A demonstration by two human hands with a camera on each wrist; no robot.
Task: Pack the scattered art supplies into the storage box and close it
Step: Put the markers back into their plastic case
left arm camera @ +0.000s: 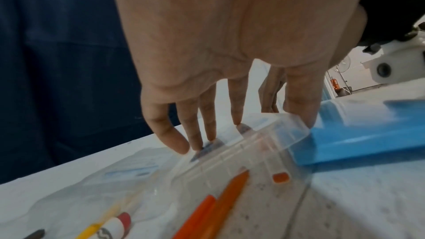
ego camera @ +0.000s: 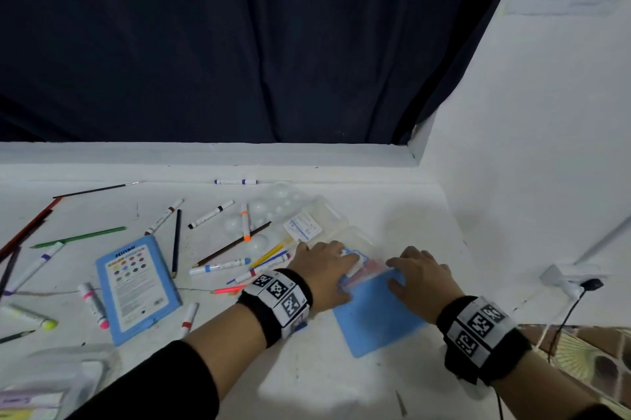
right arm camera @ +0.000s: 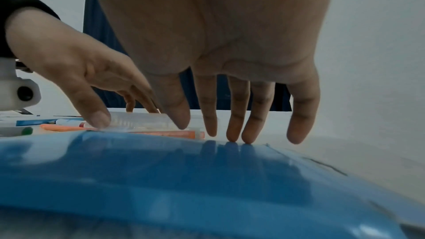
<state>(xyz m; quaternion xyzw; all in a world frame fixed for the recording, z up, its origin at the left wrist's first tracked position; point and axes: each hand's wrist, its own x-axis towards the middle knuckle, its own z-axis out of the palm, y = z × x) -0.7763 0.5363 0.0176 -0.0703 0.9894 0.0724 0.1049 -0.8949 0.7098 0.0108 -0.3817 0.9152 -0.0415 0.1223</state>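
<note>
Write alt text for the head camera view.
Both hands press down on a clear plastic case and a blue lid on a white table: left hand, right hand. Markers and pencils lie scattered to the left, beside a blue paint set.

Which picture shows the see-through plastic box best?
The left wrist view: the clear plastic box fills the middle, with the left hand pressing straight fingers on its top. The head view shows only a faint part of it behind both hands. The right wrist view shows just a thin strip.
</note>
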